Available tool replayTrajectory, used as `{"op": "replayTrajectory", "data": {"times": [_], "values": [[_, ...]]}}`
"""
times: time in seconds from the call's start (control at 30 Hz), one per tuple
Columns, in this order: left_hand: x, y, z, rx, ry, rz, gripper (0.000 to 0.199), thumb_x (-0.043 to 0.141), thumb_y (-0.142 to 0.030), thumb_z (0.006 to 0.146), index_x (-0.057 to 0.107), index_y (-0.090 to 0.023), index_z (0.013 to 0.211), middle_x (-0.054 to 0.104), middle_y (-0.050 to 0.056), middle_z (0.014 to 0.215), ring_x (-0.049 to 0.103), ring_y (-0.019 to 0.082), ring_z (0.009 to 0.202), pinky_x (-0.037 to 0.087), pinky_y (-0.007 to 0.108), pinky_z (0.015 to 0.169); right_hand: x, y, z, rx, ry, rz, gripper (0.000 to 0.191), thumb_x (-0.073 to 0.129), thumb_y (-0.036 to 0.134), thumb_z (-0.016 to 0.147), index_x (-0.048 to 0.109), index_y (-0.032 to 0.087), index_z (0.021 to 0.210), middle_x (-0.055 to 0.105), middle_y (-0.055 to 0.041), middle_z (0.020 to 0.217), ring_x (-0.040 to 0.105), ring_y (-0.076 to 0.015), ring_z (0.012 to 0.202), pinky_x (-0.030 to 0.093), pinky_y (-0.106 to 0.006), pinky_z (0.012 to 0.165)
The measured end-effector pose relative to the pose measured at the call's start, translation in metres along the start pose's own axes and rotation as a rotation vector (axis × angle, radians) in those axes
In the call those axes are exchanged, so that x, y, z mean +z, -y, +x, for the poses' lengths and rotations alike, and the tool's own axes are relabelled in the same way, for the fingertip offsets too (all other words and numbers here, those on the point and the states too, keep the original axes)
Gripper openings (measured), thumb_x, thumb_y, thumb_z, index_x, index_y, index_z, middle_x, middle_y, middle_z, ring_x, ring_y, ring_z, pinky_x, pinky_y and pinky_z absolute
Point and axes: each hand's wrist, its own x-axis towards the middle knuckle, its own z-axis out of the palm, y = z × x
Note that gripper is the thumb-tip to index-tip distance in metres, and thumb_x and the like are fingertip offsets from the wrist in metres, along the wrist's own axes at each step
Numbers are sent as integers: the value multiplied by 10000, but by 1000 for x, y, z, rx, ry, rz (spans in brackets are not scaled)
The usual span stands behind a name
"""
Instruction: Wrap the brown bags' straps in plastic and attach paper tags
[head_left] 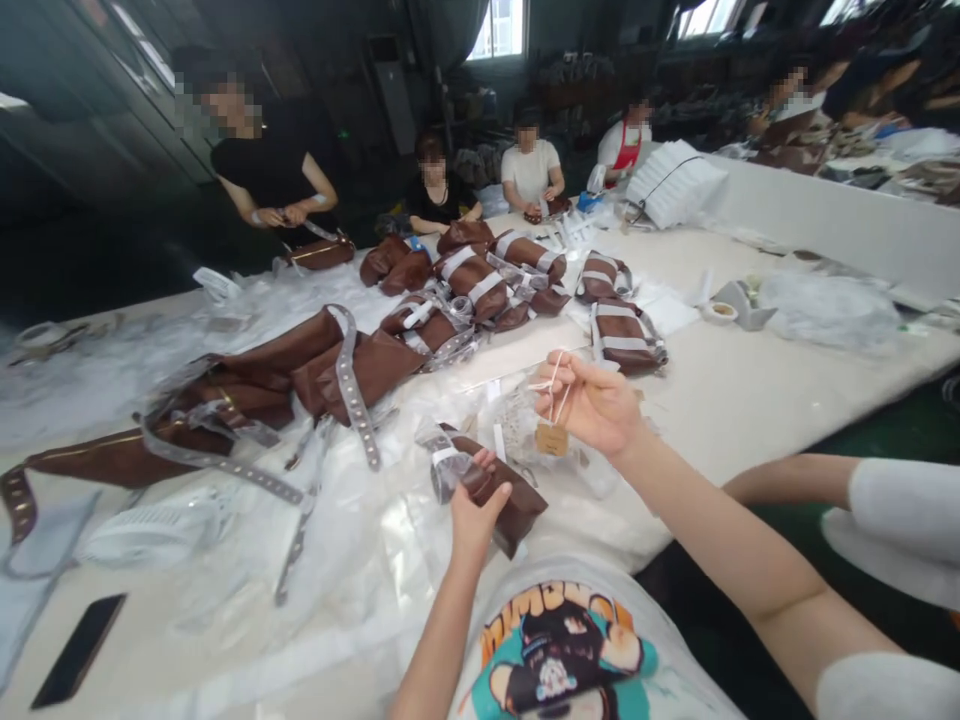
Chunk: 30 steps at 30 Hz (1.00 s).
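My left hand [476, 500] is closed on a small brown bag [523, 512] lying on the table close to my body, with clear plastic wrap and a white band around its far end. Above and to the right, my right hand [596, 405] pinches a loop of thin white string between thumb and fingers. From that string hangs a small tan hang tag [552, 440], to the right of the bag and apart from it. Beyond my hands lie several brown bags, one of them a wrapped bag [626, 335] with pale bands.
Brown bags with grey studded straps [349, 385] spread across the left. A phone [81, 648] lies near the front left edge. At the right are a tape roll [720, 311] and crumpled plastic [817, 305]. Several people sit or stand around the table; an arm [795, 480] is close on my right.
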Motion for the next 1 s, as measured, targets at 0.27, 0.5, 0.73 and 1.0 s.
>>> {"op": "replayTrajectory", "data": {"times": [0.27, 0.5, 0.73, 1.0], "values": [[10, 14, 0, -100, -87, 62, 382, 844, -411, 672, 752, -103, 878, 776, 160, 862, 733, 308, 810, 584, 434, 800, 18, -84, 12, 297, 123, 39, 205, 782, 360, 807, 662, 213, 885, 634, -10, 839, 618, -161, 824, 555, -320, 854], [-12, 19, -3, -137, -268, -122, 470, 844, -457, 685, 738, -109, 983, 778, 147, 998, 734, 267, 919, 566, 364, 869, -39, -112, -1, -16, -171, -585, 437, 771, 490, 785, 683, 254, 1143, 695, -78, 1208, 614, -251, 1155, 494, -412, 1001], [-18, 9, 1, -87, -371, -182, 452, 816, -488, 720, 737, -133, 988, 770, 134, 1016, 724, 237, 940, 556, 329, 880, -70, -135, -43, 227, -162, -638, 409, 814, 555, 688, 760, 187, 858, 747, -67, 761, 669, -241, 650, 553, -367, 612], [-47, 3, 11, 6, -606, -357, 387, 816, -460, 729, 713, -150, 935, 761, 56, 860, 707, 164, 819, 524, 324, 893, -161, -70, -55, 100, -593, -1423, 331, 713, 481, 716, 775, 182, 844, 628, -48, 549, 583, -243, 551, 456, -363, 574]]}}
